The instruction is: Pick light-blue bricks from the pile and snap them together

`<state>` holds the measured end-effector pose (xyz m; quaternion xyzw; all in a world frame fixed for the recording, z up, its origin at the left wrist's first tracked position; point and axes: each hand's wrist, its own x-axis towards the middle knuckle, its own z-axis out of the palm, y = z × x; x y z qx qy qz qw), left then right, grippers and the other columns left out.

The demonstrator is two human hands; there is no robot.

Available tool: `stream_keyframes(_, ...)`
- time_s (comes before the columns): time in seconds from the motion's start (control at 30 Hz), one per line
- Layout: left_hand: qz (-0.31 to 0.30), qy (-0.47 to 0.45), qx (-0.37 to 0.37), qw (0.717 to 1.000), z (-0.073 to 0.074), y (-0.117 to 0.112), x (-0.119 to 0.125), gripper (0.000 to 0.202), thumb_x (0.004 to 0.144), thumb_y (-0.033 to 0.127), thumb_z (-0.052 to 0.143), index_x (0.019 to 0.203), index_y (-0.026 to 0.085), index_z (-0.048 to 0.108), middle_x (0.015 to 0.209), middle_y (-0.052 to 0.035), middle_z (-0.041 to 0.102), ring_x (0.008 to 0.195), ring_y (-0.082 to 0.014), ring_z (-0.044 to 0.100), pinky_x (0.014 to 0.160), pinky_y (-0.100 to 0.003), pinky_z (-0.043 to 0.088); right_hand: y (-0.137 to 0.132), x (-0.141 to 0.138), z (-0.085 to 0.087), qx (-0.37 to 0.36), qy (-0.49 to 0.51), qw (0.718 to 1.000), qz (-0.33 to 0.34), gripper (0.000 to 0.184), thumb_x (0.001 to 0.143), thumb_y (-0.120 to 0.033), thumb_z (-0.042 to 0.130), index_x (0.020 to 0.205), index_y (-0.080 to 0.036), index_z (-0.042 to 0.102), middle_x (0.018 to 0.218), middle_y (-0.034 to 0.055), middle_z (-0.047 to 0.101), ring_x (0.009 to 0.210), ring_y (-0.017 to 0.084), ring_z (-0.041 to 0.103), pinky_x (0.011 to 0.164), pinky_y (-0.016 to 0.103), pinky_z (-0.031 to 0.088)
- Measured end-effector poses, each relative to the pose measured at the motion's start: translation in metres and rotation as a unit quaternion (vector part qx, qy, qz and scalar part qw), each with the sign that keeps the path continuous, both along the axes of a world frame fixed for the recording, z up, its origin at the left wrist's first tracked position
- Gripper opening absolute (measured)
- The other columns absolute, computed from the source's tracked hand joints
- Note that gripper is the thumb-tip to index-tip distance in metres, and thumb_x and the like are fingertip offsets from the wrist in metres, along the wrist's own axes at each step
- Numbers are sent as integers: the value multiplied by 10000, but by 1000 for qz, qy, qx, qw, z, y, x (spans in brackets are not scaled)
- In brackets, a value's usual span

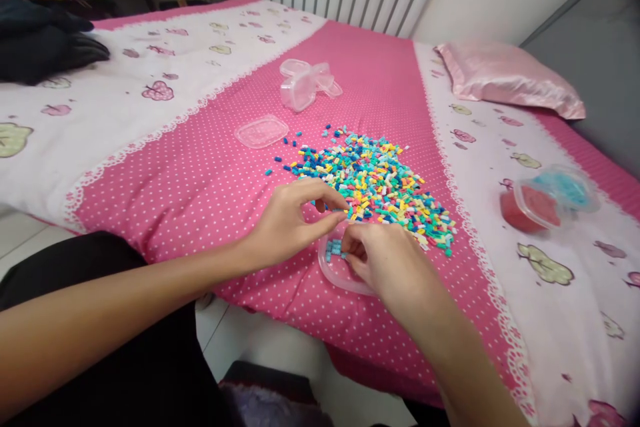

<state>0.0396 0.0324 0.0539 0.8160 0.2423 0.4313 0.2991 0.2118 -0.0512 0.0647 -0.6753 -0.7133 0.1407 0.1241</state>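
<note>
My left hand (293,220) is at the near edge of a heap of small colourful building bricks (375,177), its thumb and forefinger tips pinched together. Whatever is between those tips is too small to make out. A shallow clear plastic container (333,273) lies on the bed just in front of the heap. Several light blue bricks (334,249) sit together inside it. Over the container's right side, my right hand (390,257) is closed, with bent fingertips down beside the light blue bricks. Its own fingers hide what it grips.
A clear lid (262,131) and some stacked clear containers (305,85) lie beyond the heap. On the right stand tubs of red bricks (535,207) and blue bricks (565,187). A pink pillow (507,80) and dark clothing (45,40) rest on the bed (200,187).
</note>
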Motion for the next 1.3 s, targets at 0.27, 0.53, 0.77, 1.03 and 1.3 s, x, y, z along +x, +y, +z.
stream_keyframes(0.27,5,-10,-2,1000,2,2,-1,57,890,142,716,888,192,743,863,4,775,783,-120,690,745,-239,551,-2,-1,4,-3,-19,1000,2,195,705,-48,545,677,-241,556,611,-23,601,586,160,561,566,309,272)
stream_keyframes(0.53,-5,-6,-8,1000,-1,1,0,43,895,152,719,908,184,745,859,3,768,776,-120,690,732,-235,551,0,-4,9,-34,-30,999,-26,216,746,-33,616,678,-230,560,635,-18,637,621,164,583,580,308,268)
stream_keyframes(0.77,-9,-11,-6,1000,0,0,-1,23,891,146,733,906,157,746,853,-8,773,766,-110,692,726,-213,547,-8,3,32,-54,-70,995,-55,198,814,-71,645,758,-259,666,698,-42,706,659,164,592,603,301,263)
stream_keyframes(1.03,-35,-20,-14,999,0,0,1,12,902,149,730,903,141,740,828,-7,762,742,-95,695,709,-186,548,-5,-1,32,-114,-59,991,-46,256,854,-47,565,784,-260,687,770,-23,725,744,181,625,637,304,289)
stream_keyframes(1.3,-40,-20,-14,999,-1,0,0,18,901,157,728,900,147,743,829,-12,763,739,-105,701,708,-204,557,-2,-5,35,-146,-62,986,-59,246,820,-37,567,776,-258,667,733,-26,699,715,175,604,620,308,282)
